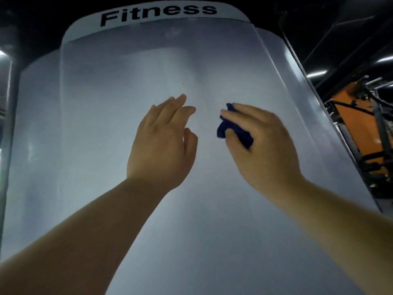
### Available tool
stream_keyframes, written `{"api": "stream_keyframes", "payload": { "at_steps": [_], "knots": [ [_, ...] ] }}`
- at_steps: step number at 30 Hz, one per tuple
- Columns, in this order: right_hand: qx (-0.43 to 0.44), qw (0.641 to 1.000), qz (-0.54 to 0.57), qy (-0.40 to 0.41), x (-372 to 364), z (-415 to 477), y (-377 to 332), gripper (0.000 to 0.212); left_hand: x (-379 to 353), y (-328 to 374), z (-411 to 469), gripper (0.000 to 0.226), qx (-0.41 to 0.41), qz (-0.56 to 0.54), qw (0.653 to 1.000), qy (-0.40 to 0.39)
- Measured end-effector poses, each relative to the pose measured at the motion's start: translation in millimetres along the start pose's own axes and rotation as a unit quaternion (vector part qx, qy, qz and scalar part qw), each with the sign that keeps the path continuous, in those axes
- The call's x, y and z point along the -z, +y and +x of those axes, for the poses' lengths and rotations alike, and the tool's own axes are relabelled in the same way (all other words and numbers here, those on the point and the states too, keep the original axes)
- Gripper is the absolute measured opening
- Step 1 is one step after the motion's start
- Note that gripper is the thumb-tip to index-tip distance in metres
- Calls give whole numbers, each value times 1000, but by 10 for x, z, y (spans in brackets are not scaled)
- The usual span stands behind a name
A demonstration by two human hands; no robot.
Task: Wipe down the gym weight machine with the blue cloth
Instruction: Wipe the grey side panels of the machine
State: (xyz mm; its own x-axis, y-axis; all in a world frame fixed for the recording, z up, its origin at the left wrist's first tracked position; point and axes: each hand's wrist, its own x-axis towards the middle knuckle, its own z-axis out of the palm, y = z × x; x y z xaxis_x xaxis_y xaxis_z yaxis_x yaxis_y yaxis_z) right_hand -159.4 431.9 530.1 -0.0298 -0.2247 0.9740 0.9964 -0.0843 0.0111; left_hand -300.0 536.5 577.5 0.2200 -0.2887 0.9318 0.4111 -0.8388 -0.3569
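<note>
The weight machine's pale translucent cover panel (119, 86) fills the head view, with the word "Fitness" printed in black along its top edge. My right hand (261, 145) grips a bunched dark blue cloth (231, 128) between thumb and fingers, held against or just off the panel's middle. My left hand (163, 141) is raised beside it, fingers straight and together, holding nothing; whether its fingertips touch the panel I cannot tell.
An orange machine frame with black cables and parts (365, 124) stands to the right, past the panel's edge. A dark upright post (6, 116) borders the left side. Dark ceiling with strip lights (316, 73) shows at the upper right.
</note>
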Motion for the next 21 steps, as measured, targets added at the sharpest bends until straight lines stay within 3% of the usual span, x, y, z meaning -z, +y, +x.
{"api": "stream_keyframes", "payload": {
  "at_steps": [3,5,7,9,11,12,13,15,18,19,21],
  "knots": [
    [184,975,22,-126,175,-421,-22,34,-8,1,-9,45,-10,-1,1000,4],
    [250,949,9,-194,349,-338,175,34,2,4,-13,46,-9,-2,1000,3],
    [191,969,-1,-157,410,-94,387,34,10,4,-6,47,-10,-8,1000,5],
    [39,997,26,-56,398,176,514,33,11,3,-5,47,-14,-12,1000,3],
    [-98,993,61,13,273,242,515,33,11,-7,-7,47,-13,-9,1000,2],
    [-116,991,59,26,218,165,452,33,11,-8,-9,47,-12,-5,1000,1],
    [-99,993,57,24,203,32,360,34,12,-6,-11,47,-12,-2,1000,0],
    [22,998,54,-34,237,-278,217,34,6,-2,-16,47,-12,1,1000,-2],
    [251,948,2,-194,402,-426,259,36,1,-10,-24,47,-11,3,1000,5],
    [275,937,-13,-217,448,-334,352,37,3,-11,-27,46,-13,1,1000,8],
    [212,960,-21,-180,453,-118,552,38,13,-10,-31,46,-22,-5,1000,8]
  ]
}}
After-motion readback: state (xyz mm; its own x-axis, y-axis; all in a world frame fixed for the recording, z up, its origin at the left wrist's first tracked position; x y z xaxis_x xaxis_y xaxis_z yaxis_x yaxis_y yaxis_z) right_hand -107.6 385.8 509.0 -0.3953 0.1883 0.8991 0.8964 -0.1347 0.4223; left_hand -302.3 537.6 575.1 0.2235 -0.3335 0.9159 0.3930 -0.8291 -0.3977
